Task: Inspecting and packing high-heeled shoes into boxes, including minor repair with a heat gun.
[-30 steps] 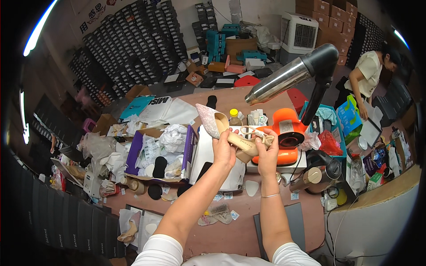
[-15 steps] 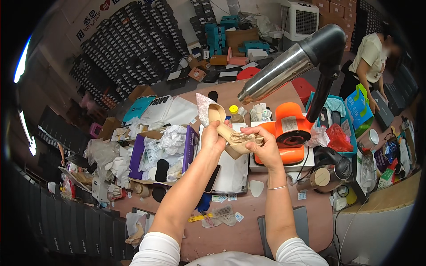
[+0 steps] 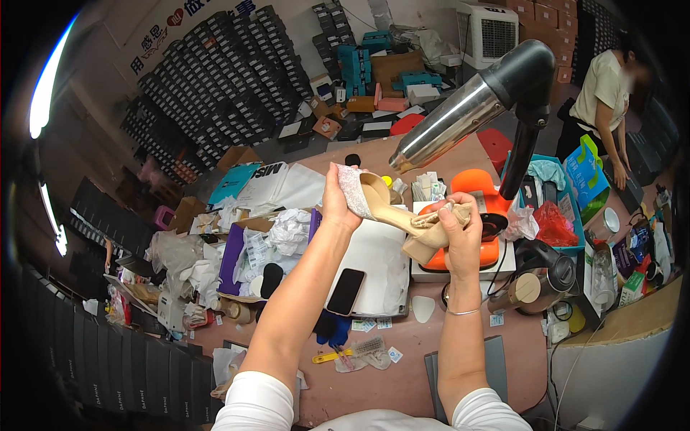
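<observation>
Between my hands is a block-heeled, pointed shoe, beige with a pale glittery toe. My left hand wraps around the toe end, its fingers hidden behind the shoe. At the heel end, my right hand grips the back and the gathered strap, with the thumb pressed on it. The shoe is held in the air over the table, sole toward me, with the heel hanging down. Behind it rises an orange hot-air machine with a metal nozzle slanting above the shoe toward the left.
A black phone lies on a white pad below the shoe. To the left stands a purple box of crumpled paper. A kettle and a blue crate are at right. Another person bends over a dark box at far right.
My left hand has slid from the shoe's middle to its toe. The shoe has turned and shifted right with my right hand, still held at the heel. The phone is now uncovered.
</observation>
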`<state>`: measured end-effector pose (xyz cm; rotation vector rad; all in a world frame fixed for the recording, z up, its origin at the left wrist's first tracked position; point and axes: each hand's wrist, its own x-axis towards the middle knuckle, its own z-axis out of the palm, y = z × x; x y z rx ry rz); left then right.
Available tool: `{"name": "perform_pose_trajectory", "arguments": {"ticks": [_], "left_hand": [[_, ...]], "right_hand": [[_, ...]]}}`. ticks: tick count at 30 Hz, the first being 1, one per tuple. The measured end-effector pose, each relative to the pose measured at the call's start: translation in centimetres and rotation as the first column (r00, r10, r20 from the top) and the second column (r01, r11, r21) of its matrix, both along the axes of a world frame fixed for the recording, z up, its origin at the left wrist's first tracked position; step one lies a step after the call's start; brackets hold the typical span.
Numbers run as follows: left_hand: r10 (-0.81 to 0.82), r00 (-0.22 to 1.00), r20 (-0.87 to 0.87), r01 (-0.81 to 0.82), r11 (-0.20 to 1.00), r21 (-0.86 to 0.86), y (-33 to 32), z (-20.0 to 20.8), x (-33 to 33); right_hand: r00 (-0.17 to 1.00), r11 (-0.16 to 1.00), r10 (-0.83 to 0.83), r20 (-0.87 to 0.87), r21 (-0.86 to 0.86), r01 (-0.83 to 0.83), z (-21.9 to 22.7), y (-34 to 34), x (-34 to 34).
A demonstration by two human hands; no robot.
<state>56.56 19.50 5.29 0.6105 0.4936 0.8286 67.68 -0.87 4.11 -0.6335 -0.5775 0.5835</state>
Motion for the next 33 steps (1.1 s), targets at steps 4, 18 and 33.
{"name": "perform_pose_trajectory", "arguments": {"ticks": [4, 18, 33], "left_hand": [[0.050, 0.999, 0.003, -0.050, 0.998, -0.030, -0.8, 0.9, 1.8], [-0.091, 0.996, -0.024, 0.089, 0.994, -0.062, -1.7, 1.6, 3.6], [-0.196, 0.980, -0.038, 0.190, 0.974, -0.121, -1.5, 1.5, 4.4]], "right_hand": [[0.997, 0.993, -0.068, 0.038, 0.095, 0.064, 1.5, -1.2, 0.0], [0.984, 0.985, -0.166, 0.068, 0.059, 0.163, 3.3, -2.8, -0.5], [0.983, 0.983, -0.180, 0.040, 0.030, 0.179, 3.9, -3.2, -0.9]]}}
